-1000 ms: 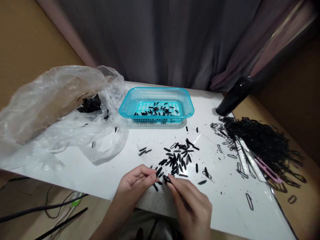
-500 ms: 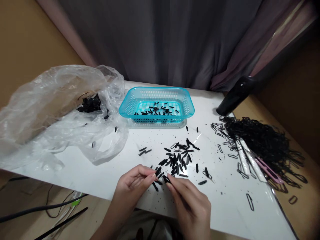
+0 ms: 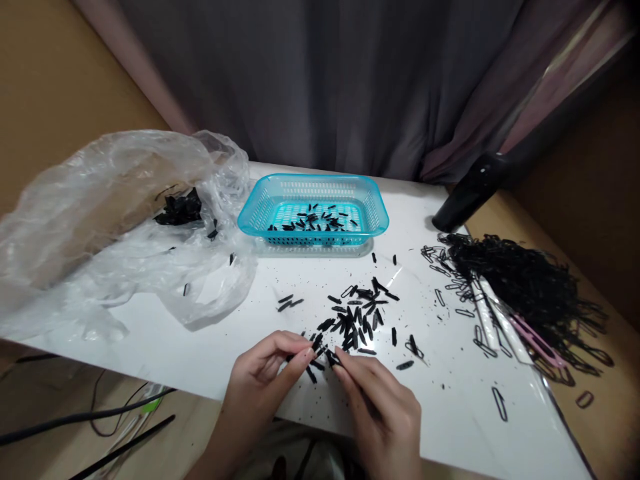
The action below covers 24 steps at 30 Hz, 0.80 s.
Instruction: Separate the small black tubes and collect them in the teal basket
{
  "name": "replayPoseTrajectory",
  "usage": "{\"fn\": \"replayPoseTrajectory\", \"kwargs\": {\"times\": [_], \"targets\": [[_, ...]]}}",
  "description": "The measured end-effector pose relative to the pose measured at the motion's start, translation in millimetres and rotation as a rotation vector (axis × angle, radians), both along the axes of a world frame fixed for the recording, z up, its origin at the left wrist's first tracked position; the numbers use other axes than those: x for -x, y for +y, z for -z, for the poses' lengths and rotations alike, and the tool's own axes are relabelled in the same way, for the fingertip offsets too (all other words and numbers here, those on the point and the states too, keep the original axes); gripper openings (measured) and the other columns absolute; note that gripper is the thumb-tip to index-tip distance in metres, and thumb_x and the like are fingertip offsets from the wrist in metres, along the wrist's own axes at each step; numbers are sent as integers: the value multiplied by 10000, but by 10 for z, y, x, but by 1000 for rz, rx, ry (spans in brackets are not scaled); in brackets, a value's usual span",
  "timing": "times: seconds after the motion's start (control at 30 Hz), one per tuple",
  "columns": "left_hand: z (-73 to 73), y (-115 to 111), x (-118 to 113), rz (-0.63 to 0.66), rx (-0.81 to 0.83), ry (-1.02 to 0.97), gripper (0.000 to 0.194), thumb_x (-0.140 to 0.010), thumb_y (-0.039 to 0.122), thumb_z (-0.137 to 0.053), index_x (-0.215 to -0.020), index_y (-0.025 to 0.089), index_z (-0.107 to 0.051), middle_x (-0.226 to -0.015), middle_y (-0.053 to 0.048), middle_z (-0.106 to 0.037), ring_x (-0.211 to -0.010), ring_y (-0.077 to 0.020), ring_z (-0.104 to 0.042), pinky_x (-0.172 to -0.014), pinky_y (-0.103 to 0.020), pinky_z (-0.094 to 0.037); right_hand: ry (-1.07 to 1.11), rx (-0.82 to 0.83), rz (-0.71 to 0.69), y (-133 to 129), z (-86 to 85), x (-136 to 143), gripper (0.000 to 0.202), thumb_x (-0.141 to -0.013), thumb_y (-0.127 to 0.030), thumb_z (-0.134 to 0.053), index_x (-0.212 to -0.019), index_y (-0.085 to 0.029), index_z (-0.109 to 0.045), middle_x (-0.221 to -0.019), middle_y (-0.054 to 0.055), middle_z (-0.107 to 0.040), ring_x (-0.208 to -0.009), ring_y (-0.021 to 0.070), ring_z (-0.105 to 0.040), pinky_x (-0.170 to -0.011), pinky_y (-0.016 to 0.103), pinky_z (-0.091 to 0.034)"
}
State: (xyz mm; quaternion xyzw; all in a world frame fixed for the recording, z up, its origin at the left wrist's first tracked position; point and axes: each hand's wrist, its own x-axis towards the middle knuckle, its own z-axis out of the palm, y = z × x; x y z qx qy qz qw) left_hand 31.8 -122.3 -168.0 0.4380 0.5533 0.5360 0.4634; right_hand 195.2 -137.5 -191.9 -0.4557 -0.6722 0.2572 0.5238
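Observation:
Near the front edge of the white table, my left hand [image 3: 273, 373] pinches a small black piece [image 3: 318, 342] between thumb and forefinger. Close beside it, my right hand [image 3: 380, 400] pinches another small dark piece [image 3: 331, 358], partly covered by the fingertips. The two held pieces are nearly touching; whether they join cannot be made out. Just beyond my fingers lies a loose pile of black pieces [image 3: 354, 319]. A blue basket [image 3: 313, 234] farther back holds several similar black pieces.
A crumpled clear plastic bag [image 3: 200, 300] covers the table's left side. On the right are a heap of black loops [image 3: 520, 280], a pink tool [image 3: 537, 340] and a black cylindrical stand [image 3: 467, 193]. Cables [image 3: 100, 413] hang at the lower left.
Both hands have barely shifted and keep their pinches. The piece in my left fingers is tilted slightly differently.

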Motion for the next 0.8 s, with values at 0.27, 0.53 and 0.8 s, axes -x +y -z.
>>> {"fn": "replayPoseTrajectory", "kwargs": {"times": [0.27, 0.53, 0.8], "targets": [[3, 0, 14, -7, -8, 2, 86, -701, 111, -743, -683, 192, -721, -724, -2, -716, -729, -135, -700, -671, -140, -560, 1, 2, 1, 7, 14, 3, 244, -912, -89, -621, -1112, -197, -708, -929, 38, -737, -796, 133, -716, -702, 207, -584], [-3, -4, 14, 1, 11, 8, 57, -707, 141, -743, -691, 186, -713, -739, -10, -709, -754, -154, -700, -694, -171, -570, -1, 3, 9, 13, -10, 0, 253, -907, -88, -616, -1113, -199, -714, -926, 41, -743, -784, 141, -722, -684, 214, -598], [-37, -10, 3, -53, 129, 0, 87, -654, 196, -779, -657, 171, -695, -722, -18, -704, -731, -167, -692, -679, -190, -570, 0, -23, -16, 3, 6, 9, 255, -909, -78, -611, -1118, -184, -711, -913, 57, -740, -761, 150, -718, -680, 236, -602]]}}
